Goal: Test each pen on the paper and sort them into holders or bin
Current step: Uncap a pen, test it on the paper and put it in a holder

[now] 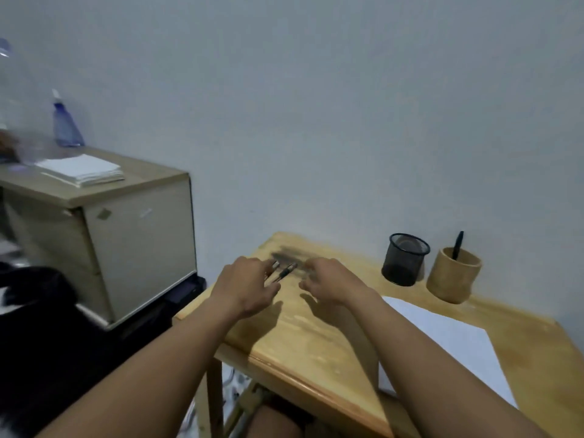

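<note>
A small wooden table carries it all — blurred pens near its far-left corner, a mesh holder and wooden holder along the far edge, white paper toward the right.

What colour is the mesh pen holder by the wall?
Black, seen in the head view: the mesh holder stands beside the wooden holder.

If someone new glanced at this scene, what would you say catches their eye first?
Probably the left hand and right hand reaching over blurred pens at the wooden table's far-left corner. Next, the black mesh holder and the wooden holder with one pen, beyond the white paper.
</note>
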A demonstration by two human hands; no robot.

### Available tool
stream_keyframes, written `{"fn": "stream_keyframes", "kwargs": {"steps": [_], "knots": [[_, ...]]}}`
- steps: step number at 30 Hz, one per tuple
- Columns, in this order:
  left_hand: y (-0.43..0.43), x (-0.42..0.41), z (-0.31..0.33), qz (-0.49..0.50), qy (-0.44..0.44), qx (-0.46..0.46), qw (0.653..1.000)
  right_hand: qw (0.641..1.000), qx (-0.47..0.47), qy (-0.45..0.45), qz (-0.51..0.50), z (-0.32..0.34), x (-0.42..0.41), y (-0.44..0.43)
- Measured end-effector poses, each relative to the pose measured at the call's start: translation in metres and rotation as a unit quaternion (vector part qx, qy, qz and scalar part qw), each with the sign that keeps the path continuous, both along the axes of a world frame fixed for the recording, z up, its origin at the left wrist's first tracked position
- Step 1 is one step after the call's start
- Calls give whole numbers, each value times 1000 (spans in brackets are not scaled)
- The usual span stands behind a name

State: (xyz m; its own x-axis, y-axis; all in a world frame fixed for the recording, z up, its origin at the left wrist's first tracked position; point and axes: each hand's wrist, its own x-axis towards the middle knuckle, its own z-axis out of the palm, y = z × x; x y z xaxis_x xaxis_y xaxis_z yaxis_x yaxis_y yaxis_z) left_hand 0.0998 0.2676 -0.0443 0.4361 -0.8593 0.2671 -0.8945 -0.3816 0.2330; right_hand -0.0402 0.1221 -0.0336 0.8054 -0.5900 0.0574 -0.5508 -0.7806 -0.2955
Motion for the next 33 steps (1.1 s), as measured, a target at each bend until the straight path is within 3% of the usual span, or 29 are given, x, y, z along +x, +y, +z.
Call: {"fn": "stream_keyframes", "kwargs": {"steps": [4, 11, 26, 33], "knots": [[2, 3, -12, 30, -13, 2, 999, 998, 5, -39, 46, -20, 22, 0], [-4, 0, -29, 39, -18, -8, 999, 996, -32, 4, 86, -42, 46, -13], [-13, -7, -36, 50, -54, -16, 997, 994, -47, -52, 90, -36, 29, -19], [-20, -5, -20, 38, -5, -78, 996, 989, -86, -96, 70, -26, 7, -20]]}}
